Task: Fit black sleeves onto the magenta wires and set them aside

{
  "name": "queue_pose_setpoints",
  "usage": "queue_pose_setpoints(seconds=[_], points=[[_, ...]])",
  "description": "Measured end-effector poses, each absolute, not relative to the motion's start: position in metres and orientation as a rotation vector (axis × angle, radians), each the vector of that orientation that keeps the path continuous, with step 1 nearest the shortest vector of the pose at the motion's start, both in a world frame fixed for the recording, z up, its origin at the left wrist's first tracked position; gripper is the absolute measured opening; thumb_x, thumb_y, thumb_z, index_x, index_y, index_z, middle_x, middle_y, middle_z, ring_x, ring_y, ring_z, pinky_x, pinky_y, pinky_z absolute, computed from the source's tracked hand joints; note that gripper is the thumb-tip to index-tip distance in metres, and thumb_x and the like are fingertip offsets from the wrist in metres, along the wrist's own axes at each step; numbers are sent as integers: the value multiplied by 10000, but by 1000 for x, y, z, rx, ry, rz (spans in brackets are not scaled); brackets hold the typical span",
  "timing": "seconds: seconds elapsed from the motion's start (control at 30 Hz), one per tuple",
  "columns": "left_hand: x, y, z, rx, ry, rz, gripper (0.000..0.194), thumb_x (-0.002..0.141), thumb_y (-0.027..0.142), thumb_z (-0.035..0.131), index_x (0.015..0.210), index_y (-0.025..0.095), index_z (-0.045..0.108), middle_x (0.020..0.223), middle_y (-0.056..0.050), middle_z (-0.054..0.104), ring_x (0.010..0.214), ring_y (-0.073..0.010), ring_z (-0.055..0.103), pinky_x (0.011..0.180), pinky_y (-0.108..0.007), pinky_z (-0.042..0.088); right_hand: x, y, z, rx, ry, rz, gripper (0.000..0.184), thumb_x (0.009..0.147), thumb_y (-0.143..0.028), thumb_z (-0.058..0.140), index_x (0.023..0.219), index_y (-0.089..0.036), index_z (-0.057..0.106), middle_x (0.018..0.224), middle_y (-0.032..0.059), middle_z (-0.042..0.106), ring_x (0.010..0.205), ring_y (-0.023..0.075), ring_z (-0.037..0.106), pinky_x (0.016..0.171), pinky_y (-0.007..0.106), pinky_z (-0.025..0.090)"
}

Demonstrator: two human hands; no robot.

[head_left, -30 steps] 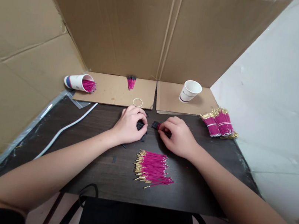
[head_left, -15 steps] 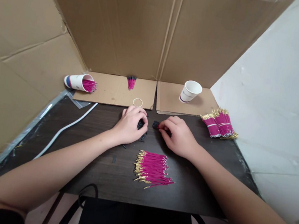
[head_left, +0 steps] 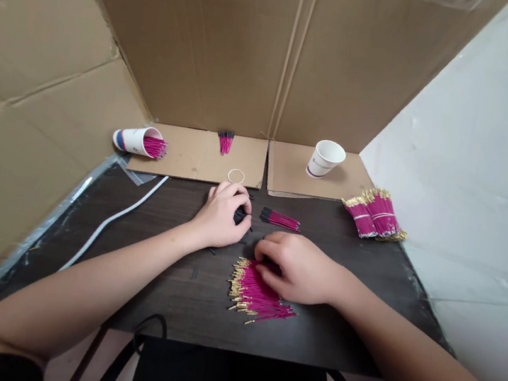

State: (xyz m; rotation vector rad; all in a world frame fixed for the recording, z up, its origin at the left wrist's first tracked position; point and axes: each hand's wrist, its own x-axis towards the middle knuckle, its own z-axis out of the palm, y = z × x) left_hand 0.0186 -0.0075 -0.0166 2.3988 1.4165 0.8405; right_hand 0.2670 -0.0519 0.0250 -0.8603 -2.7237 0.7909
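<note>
My left hand [head_left: 222,214] is curled over a small heap of short black sleeves [head_left: 239,216], its thumb and fingers closed about some of them; the palm hides part of the heap. My right hand [head_left: 297,267] hovers over the upper right of a pile of magenta wires [head_left: 261,300] with gold pin ends facing left. Its bent fingers and thumb stand apart, with no wire plainly between them. Just above it lies a small row of magenta wires with black sleeves [head_left: 280,219] on their left ends.
Banded bundles of magenta wires [head_left: 372,213] lie at the right. A white paper cup [head_left: 326,159] stands on cardboard; another cup [head_left: 130,139], tipped over, holds wires. Sleeved wires [head_left: 225,142] and a rubber band [head_left: 236,176] lie behind my left hand. A white cable [head_left: 111,218] crosses the left side.
My right hand has left the row of black-sleeved wires and come down toward me onto the magenta pile. The row now lies uncovered. My left hand stays nearly in place.
</note>
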Motion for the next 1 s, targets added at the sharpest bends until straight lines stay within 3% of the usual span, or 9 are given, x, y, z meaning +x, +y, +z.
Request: queue_pose_setpoints(seconds=[0.3,0.63,0.83,1.0], points=[[19,-7,-18,2395,1421,844,72,936,208,747,865,214,737,1244,-86,756,1272,-332,647,1083,-546,467,268,-48,20,-851,-2767,750,88,1038,-140,626,966,-169,668,921,55,661,779,174,530,721,316,354],[19,-6,-16,2407,1392,786,98,984,205,715,886,215,710,1258,-86,770,1291,-328,645,1065,-538,444,267,-51,21,-844,-2610,840,122,915,-80,666,908,-195,624,942,49,668,824,189,588,751,314,434],[20,-5,-15,2384,1379,865,67,1048,226,624,987,224,653,1111,-75,782,1159,-299,674,1034,-496,473,267,-50,25,-807,-2507,969,141,904,-70,665,898,-207,636,806,-8,670,707,154,573,688,295,422],[19,-5,-16,2296,1344,1006,109,1086,284,623,1034,218,693,1034,-58,777,1007,-256,718,1016,-454,532,270,-46,23,-805,-2398,938,96,991,-117,649,978,-210,671,810,-11,700,693,149,619,688,295,464]])
